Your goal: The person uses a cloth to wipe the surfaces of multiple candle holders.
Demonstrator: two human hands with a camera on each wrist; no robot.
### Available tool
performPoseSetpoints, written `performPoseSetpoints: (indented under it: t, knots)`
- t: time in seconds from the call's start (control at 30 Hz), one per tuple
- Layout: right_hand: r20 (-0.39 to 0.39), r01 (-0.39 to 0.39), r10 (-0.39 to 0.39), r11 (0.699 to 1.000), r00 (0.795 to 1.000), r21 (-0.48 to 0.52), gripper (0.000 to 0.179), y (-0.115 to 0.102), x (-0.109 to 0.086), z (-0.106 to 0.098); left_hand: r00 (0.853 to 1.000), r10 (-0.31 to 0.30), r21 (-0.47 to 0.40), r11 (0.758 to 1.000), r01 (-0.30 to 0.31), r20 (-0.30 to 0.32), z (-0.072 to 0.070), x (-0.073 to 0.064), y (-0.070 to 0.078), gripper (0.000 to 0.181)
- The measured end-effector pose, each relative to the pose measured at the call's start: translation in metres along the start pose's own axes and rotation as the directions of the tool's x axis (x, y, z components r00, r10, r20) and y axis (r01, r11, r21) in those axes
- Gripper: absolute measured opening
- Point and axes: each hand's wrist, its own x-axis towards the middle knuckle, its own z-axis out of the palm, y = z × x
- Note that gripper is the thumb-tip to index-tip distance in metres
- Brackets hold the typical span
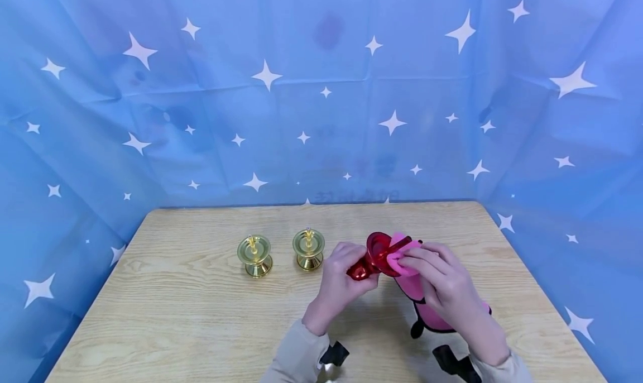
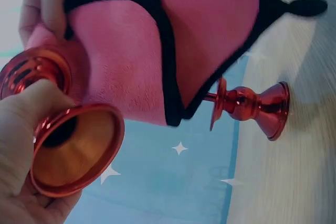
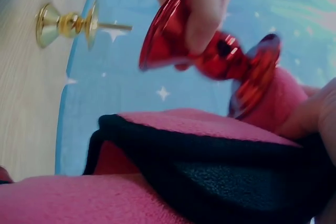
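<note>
Tilted on its side above the table, a shiny red candle holder is gripped around its stem and base by my left hand. Its hollow base faces the left wrist camera. My right hand pinches a pink cloth with black edging. A fold of the cloth presses against the holder's dish, beside its thin spike. The rest of the cloth hangs below the right hand, with a black loop at one corner. In the right wrist view the cloth covers much of the foreground.
Two gold candle holders, one farther left and one nearer the hands, stand upright on the wooden table. A second red candle holder stands behind the cloth in the left wrist view. A blue star-patterned curtain surrounds the table.
</note>
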Motion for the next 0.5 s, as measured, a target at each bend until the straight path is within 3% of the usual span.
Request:
performPoseSetpoints:
  t: [0.17,0.23,0.5]
  knots:
    - [-0.015,0.01,-0.011,1.0,1.0,-0.022,0.035,0.013,-0.003,0.001,0.994,0.021,-0.081,0.997,-0.013,0.111,-0.001,0.001,0.001,0.032]
    - [-0.012,0.0,0.0,1.0,1.0,-0.03,0.035,0.014,-0.005,0.001,0.991,0.031,-0.086,0.996,-0.02,0.127,-0.001,0.001,0.002,0.032]
    - [0.054,-0.112,0.112,0.994,0.992,-0.011,0.039,-0.001,-0.008,-0.004,1.0,0.005,0.054,0.999,-0.006,0.016,0.002,0.002,-0.002,0.027]
